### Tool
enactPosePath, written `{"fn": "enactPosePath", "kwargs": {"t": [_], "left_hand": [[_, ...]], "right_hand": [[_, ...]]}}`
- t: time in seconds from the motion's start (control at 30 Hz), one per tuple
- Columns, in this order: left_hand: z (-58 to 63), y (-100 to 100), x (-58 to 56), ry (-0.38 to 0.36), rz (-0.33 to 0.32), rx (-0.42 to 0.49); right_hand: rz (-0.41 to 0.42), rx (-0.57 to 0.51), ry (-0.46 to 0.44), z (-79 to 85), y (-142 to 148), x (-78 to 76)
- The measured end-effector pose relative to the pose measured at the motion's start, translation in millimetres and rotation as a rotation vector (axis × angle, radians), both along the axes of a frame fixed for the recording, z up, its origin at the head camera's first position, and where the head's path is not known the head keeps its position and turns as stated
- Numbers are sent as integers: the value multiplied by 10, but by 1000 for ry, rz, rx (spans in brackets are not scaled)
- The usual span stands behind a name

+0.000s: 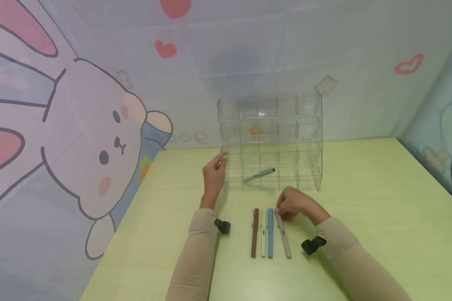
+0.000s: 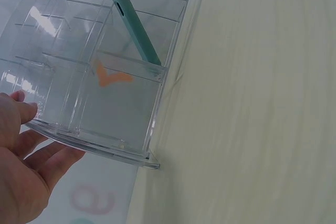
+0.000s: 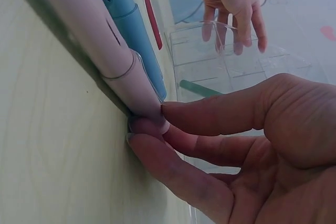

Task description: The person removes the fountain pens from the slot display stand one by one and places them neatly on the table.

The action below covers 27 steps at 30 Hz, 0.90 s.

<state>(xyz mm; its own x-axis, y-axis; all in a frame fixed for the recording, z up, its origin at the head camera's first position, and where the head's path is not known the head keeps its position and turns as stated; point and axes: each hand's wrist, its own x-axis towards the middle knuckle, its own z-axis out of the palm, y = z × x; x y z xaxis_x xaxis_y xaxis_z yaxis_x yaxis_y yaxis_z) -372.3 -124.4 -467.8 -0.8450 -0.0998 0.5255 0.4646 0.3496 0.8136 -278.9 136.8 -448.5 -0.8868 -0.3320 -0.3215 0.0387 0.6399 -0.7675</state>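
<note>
At the end of a row of pens, my right hand (image 1: 297,204) pinches the capped upper end of a pale pink pen (image 1: 284,238) between thumb and fingers. That pen slants on the table, close beside a blue pen (image 1: 270,236). My left hand (image 1: 214,177) grips the left side edge of a clear tiered rack (image 1: 320,146), thumb on one face and fingers on the other, as the left wrist view shows. A teal-green pen (image 2: 134,27) leans diagonally in the rack's lowest row.
Left of the blue pen lie a pale green pen (image 1: 263,238) and a brown-red pen (image 1: 255,234). Dividers split the rack's tiers into compartments. Behind the light yellow table (image 1: 380,217) hangs a printed cloth (image 1: 196,83) with a rabbit and hearts.
</note>
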Motion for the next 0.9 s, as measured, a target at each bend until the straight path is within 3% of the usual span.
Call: {"fn": "enactPosePath", "kwargs": {"t": [0.9], "left_hand": [[-5, -6, -2, -4, 12, -15]], "right_hand": [[1, 33, 27, -19, -41, 10]]}}
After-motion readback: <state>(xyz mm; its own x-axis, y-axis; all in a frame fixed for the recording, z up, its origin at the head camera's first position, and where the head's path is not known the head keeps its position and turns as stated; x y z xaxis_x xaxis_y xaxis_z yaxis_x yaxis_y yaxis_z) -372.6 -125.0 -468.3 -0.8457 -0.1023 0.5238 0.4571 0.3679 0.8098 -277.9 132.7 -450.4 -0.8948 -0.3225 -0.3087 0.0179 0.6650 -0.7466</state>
